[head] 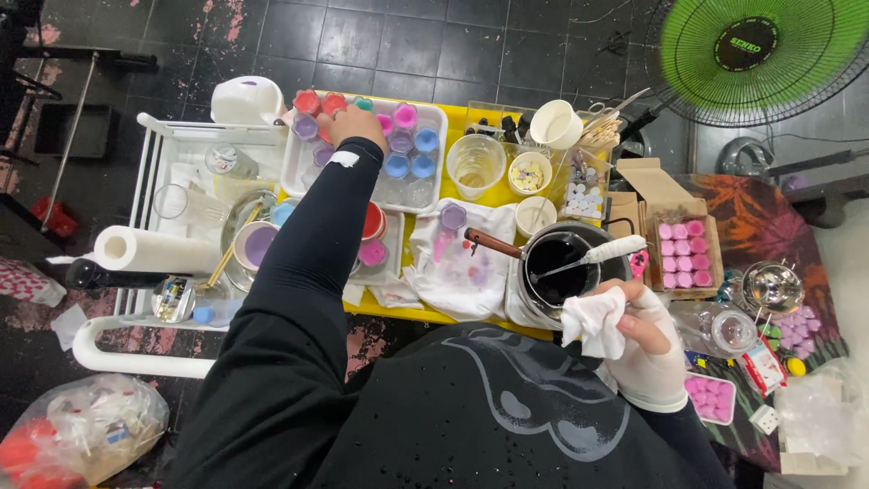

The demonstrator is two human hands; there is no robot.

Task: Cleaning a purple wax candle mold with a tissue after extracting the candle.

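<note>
**Small coloured pots in a white tray, a crumpled tissue over the melting pot**

Small coloured pots [403, 140], red, pink, purple and blue, stand packed in a white plastic tray [436, 158] at the far side of the yellow tabletop [493, 197]. The left hand [351, 122], at the end of a long black sleeve, lies on the tray's far left corner with its fingers curled down among the red and purple pots; whether it pinches one cannot be told. The right hand [638, 335] is near the body, closed around a crumpled white tissue [595, 321], just beside a round black pot [557, 263] with a wooden handle. A tool with a white grip [608, 251] rests across that pot's rim.

Between the two hands a stained white cloth [462, 263] lies rumpled, a purple pot on it. Beyond it stand a clear plastic cup [475, 163] and a white paper cup [555, 124]. To the right, a cardboard box [683, 244] holds rows of pink pots. To the left, a roll of paper towel [149, 249] lies on a white wire cart [154, 154]. A green fan [760, 54] stands on the dark tiled floor.
</note>
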